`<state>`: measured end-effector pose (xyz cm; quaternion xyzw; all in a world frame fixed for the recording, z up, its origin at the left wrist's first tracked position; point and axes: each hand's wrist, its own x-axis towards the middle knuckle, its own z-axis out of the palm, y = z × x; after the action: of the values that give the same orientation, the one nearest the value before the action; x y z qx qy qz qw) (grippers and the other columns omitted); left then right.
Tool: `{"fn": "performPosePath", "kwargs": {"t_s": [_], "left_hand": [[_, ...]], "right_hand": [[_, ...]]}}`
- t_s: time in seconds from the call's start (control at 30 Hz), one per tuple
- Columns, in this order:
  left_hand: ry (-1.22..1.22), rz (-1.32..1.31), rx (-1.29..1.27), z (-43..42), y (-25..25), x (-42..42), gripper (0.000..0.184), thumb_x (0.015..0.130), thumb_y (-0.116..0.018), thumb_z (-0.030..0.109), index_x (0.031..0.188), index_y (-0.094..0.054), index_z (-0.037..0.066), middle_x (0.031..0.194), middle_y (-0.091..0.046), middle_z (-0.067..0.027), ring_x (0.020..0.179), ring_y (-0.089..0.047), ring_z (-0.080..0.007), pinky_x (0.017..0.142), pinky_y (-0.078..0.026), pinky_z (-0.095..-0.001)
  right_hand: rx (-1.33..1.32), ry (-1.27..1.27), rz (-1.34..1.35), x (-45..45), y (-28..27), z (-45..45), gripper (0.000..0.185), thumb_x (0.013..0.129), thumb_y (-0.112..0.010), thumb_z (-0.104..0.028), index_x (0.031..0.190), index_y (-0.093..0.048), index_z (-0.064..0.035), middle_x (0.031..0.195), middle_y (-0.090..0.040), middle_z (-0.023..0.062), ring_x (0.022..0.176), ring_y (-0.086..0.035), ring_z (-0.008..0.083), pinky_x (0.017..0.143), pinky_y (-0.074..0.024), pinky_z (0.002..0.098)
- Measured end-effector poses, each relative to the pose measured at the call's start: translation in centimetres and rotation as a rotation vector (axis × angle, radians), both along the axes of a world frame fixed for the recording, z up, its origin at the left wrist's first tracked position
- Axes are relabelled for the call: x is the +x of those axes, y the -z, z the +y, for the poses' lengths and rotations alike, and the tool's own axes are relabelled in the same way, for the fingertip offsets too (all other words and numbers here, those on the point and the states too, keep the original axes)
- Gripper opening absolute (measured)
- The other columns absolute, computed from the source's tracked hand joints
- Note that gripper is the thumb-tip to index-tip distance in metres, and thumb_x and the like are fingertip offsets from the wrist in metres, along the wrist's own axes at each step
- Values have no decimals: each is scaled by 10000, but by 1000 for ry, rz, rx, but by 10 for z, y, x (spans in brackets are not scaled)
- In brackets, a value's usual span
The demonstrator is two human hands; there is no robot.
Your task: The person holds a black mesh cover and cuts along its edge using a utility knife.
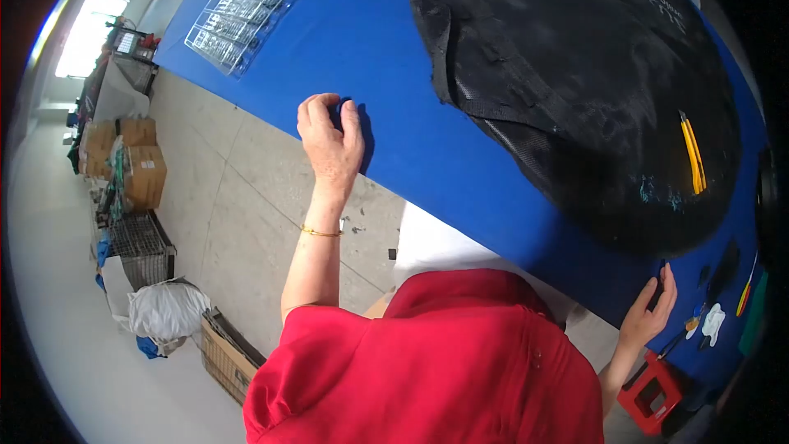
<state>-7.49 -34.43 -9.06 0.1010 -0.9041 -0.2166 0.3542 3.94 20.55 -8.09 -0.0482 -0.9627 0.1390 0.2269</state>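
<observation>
Red shirt (436, 370) fills the bottom centre; beyond it a black fabric piece (592, 107) lies at upper right, long axis slanting toward lower right. Nearer is the right hand (649, 312), loosely bent just below that end; the left hand (331, 138) curls at centre-left over the blue table (370, 41), and I can't tell whether either holds anything.

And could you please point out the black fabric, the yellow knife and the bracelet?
Black fabric (588, 94): head view, middle of its surface.
Yellow knife (695, 162): head view, on its handle.
Bracelet (320, 233): head view, on its band.
</observation>
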Motion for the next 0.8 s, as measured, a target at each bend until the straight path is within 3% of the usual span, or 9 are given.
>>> {"fn": "performPosePath", "kwargs": {"t_s": [0.2,0.27,0.8], "left_hand": [[-38,-51,-6,2,3,-1,206,918,-708,158,1056,-629,26,1097,-647,-142,1063,-582,-317,972,-429,-442],[-34,-42,-12,2,4,-1,209,901,-709,145,1056,-631,29,1096,-650,-137,1072,-585,-318,978,-425,-446],[-47,-18,-35,4,6,-2,180,871,-716,134,1012,-649,44,1095,-649,-130,1081,-585,-323,969,-426,-448]], "right_hand": [[-14,10,8,-1,-2,-3,305,1048,-601,-134,1340,-658,-66,1310,-676,148,1200,-655,292,1032,-506,374],[-19,-8,12,-1,-3,-6,327,1029,-595,-51,1352,-629,-14,1300,-671,164,1175,-651,296,1014,-496,372],[-30,-10,-3,-2,-3,-5,329,1041,-572,-57,1365,-621,-16,1280,-660,188,1157,-644,312,998,-502,396]]}}
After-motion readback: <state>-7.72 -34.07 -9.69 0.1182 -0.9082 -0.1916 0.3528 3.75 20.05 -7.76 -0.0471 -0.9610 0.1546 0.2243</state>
